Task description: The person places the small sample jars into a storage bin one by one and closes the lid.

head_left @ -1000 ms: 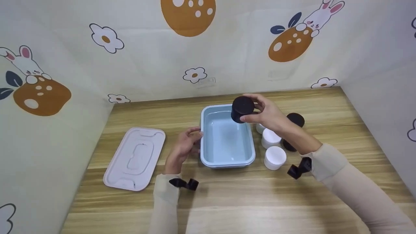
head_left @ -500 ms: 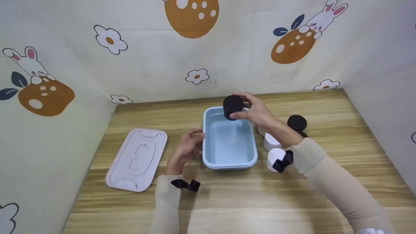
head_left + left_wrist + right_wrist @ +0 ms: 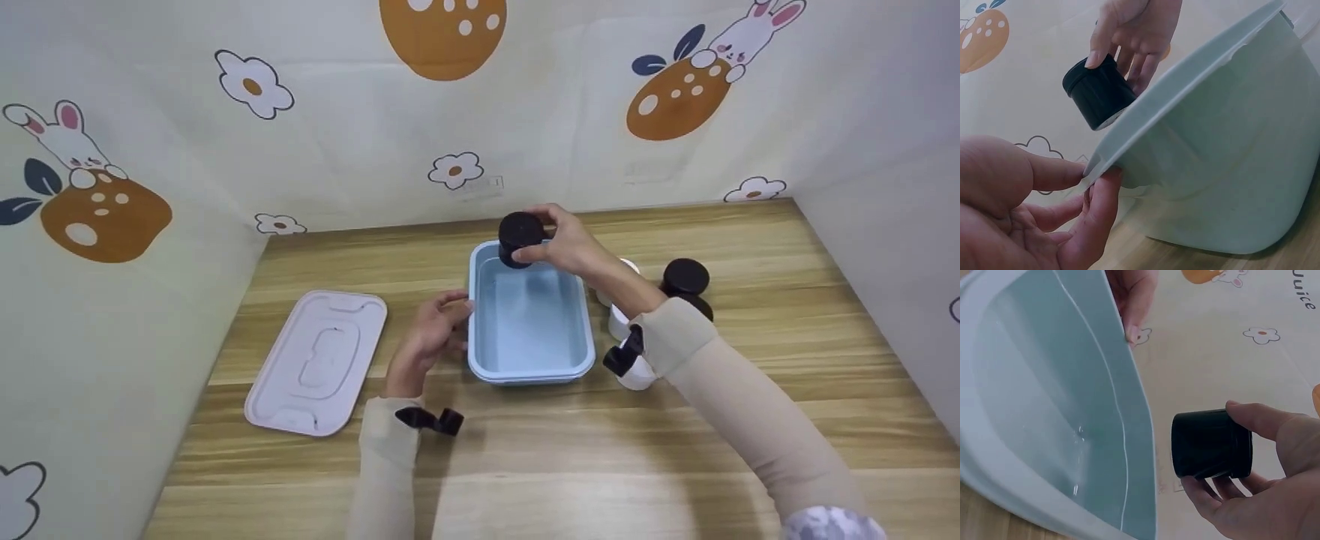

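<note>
My right hand (image 3: pixel 568 246) holds a black round jar (image 3: pixel 520 234) with a lid, thumb on one side and fingers on the other. The jar is over the far end of a light blue plastic bin (image 3: pixel 532 330), whose inside shows bare. At the bin's left side, my left hand (image 3: pixel 427 334) pinches the rim between thumb and finger, as the left wrist view shows. In the right wrist view the black jar (image 3: pixel 1204 444) lies sideways across the picture, beyond the bin's wall (image 3: pixel 1100 382).
A pale lid (image 3: pixel 316 364) lies flat on the wooden table, left of the bin. To the right stand several white jars (image 3: pixel 636 375), partly hidden by my right arm, and two black jars (image 3: pixel 685 276). A patterned cloth wall (image 3: pixel 360 150) rises behind the table.
My right hand has moved left with the black jar, from the bin's far right corner to over its far end. The left hand stays at the rim.
</note>
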Demonstrator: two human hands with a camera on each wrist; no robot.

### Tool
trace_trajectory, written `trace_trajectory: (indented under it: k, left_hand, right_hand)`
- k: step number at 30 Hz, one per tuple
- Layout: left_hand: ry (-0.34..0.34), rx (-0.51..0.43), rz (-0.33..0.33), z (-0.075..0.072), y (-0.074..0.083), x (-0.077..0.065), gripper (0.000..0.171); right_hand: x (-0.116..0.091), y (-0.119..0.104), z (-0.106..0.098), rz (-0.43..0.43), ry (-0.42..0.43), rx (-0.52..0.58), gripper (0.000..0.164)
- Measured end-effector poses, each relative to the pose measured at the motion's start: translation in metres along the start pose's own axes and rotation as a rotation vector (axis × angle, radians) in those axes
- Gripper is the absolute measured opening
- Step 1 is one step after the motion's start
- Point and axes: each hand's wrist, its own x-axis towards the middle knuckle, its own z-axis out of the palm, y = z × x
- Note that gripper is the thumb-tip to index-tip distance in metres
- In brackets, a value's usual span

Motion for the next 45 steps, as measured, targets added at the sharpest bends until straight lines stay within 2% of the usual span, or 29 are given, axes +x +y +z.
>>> trace_trajectory:
  k: [5, 13, 22, 27, 32, 34, 37, 41, 45]
  left_hand:
    - [-0.003, 0.010, -0.009, 0.000, 0.000, 0.000, 0.043]
    - [-0.003, 0.026, -0.007, -0.001, 0.000, 0.000, 0.042]
    - [-0.019, -0.017, 0.018, 0.001, -0.001, 0.000, 0.041]
    - [-0.017, -0.013, 0.020, 0.001, 0.000, -0.001, 0.041]
    - [-0.008, -0.006, 0.023, 0.000, 0.000, -0.002, 0.040]
    - [-0.004, -0.004, 0.022, -0.001, -0.001, -0.002, 0.040]
    - [0.005, 0.008, 0.022, -0.001, -0.002, -0.002, 0.040]
    - [0.000, 0.015, 0.023, 0.000, -0.002, -0.003, 0.040]
    - [-0.015, 0.017, 0.028, 0.003, 0.000, -0.002, 0.041]
  right_hand:
    - [0.010, 0.002, 0.006, 0.002, -0.021, -0.057, 0.075]
    - [0.017, 0.003, 0.018, -0.047, -0.067, -0.179, 0.071]
    - [0.026, 0.009, 0.031, -0.009, -0.071, -0.464, 0.069]
    - [0.026, 0.008, 0.038, 0.015, -0.087, -0.474, 0.067]
    - [0.025, 0.006, 0.046, 0.085, -0.101, -0.478, 0.066]
    - [0.024, 0.005, 0.048, 0.109, -0.107, -0.506, 0.069]
    - [0.024, 0.004, 0.052, 0.148, -0.122, -0.530, 0.084]
    - [0.025, 0.005, 0.055, 0.151, -0.145, -0.576, 0.100]
    - [0.026, 0.008, 0.055, 0.151, -0.155, -0.606, 0.107]
